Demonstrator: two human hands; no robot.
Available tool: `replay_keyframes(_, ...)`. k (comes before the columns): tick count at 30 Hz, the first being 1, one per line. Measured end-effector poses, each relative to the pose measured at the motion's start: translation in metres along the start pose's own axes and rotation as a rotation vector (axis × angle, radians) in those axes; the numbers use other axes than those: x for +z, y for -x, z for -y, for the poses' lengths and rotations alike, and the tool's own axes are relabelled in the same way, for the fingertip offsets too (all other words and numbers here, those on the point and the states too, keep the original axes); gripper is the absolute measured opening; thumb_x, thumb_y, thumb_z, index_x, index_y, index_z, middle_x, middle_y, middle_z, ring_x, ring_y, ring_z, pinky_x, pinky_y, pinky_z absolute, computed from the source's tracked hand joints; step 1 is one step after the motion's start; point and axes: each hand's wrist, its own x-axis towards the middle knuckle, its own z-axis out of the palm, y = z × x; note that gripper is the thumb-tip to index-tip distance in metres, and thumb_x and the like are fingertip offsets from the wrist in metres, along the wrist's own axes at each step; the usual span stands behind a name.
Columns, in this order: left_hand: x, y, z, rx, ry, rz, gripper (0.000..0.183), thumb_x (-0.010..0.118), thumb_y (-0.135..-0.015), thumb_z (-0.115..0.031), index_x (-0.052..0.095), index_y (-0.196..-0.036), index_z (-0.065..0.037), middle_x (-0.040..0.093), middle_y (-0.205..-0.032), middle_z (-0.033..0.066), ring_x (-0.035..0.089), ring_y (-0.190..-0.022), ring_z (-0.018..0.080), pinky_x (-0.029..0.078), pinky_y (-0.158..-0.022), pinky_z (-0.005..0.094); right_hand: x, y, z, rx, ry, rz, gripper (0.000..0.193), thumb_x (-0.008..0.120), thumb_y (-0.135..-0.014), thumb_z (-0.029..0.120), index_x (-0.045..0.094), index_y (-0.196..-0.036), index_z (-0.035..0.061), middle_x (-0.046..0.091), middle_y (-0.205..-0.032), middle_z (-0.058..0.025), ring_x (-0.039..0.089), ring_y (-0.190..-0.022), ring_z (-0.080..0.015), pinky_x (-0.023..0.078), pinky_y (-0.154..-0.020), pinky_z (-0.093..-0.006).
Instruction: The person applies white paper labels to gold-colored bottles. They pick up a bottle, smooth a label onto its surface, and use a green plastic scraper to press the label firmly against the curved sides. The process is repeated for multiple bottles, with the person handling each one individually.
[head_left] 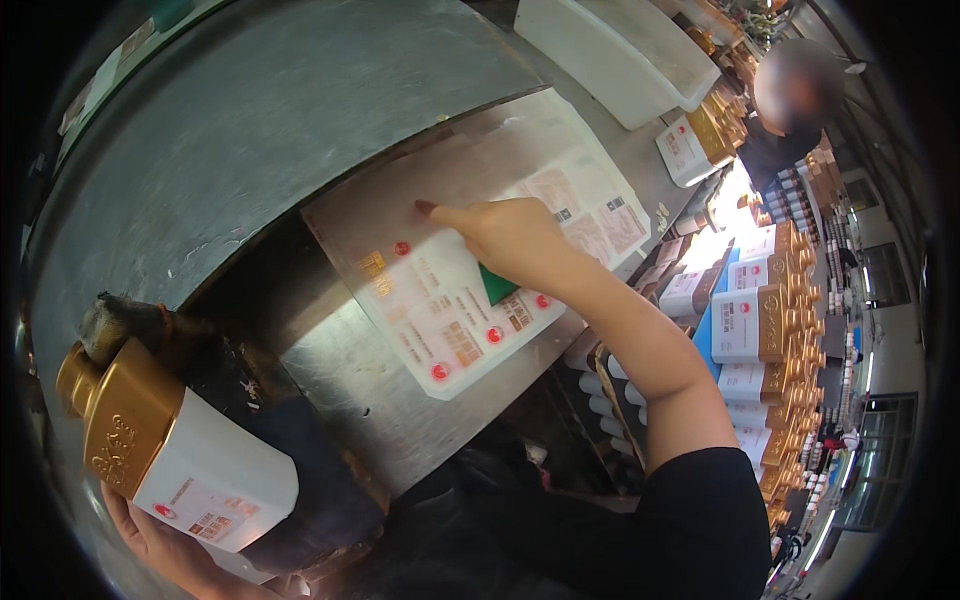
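My left hand [150,540] is wrapped round the near side of a white bottle [215,470] with a gold shoulder and cap. The bottle leans tilted against a dark cloth-covered support [330,485], a printed label with a red seal facing up. Most of my left fingers are hidden behind it. Above a clear label sheet [470,340] with red seals and gold print, my right hand [515,235] closes on a flat green scraper [495,287], whose corner shows below the palm. One digit points out over the sheet's blank part.
A grey metal worktop [330,90] spans the upper left. At the back stands a white plastic tub [620,55]. Rows of white-and-gold bottles [740,325] line the right, beyond my forearm. Another person [785,140] is at the upper right, near more bottles [690,150].
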Motion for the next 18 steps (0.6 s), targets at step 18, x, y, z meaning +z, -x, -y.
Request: replay_keyframes(18,-0.013,0.003,0.003,0.047,0.006,-0.007,0.037,0.047,-0.100,-0.014,0.048,-0.132,0.004,0.057,-0.126,0.0106,0.057,-0.111,0.0143,0.042,-0.097,0.0272,0.002,-0.094,-0.053,-0.125,0.160,-0.035,0.027,0.056,-0.090,0.024,0.069,-0.114,0.0229,0.068,-0.110,-0.0060,0.064,-0.094,-0.0291,0.051,-0.085,-0.0369)
